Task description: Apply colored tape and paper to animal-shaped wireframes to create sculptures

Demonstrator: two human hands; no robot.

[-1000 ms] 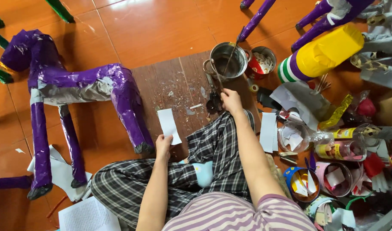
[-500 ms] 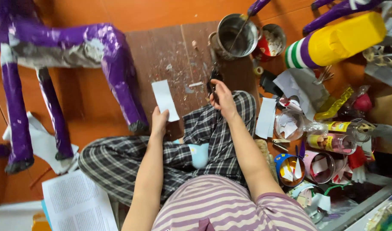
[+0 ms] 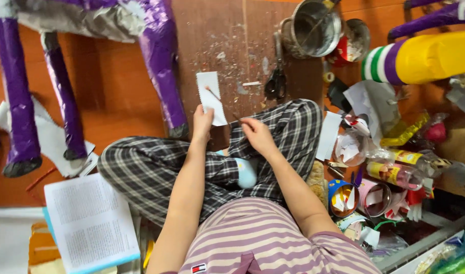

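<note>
While we sit cross-legged over it, the step in hand: we judge that we are coating a strip with paste, the stick's tip resting on the paper.
Left hand: our left hand (image 3: 202, 122) is just left of the frame's centre, fingers closed in a pinch on the lower edge of the white paper strip (image 3: 210, 97), which it holds up flat.
Paper strip: it stands above our left knee, centre of the frame, over the brown board (image 3: 232, 35); its left edge looks scalloped.
Right hand: our right hand (image 3: 257, 136), centre of the frame, has its fingers curled tight on the near end of a thin stick (image 3: 223, 104), probably a brush; the far end slants up and left onto the strip.
Paste supply: a metal pot (image 3: 313, 33) with a handle standing in it sits at the upper right of the board, black scissors (image 3: 276, 82) just below it.
Nearby: the purple papered figure (image 3: 161, 71) stands at the upper left, one leg just beside our knee; a yellow striped figure (image 3: 430, 56) lies at the upper right; an open book (image 3: 88, 220) is at the lower left.
Next move calls for: in our judgement, a steady left-hand pinch while the stick sweeps the whole face, and dry fingers.
</note>
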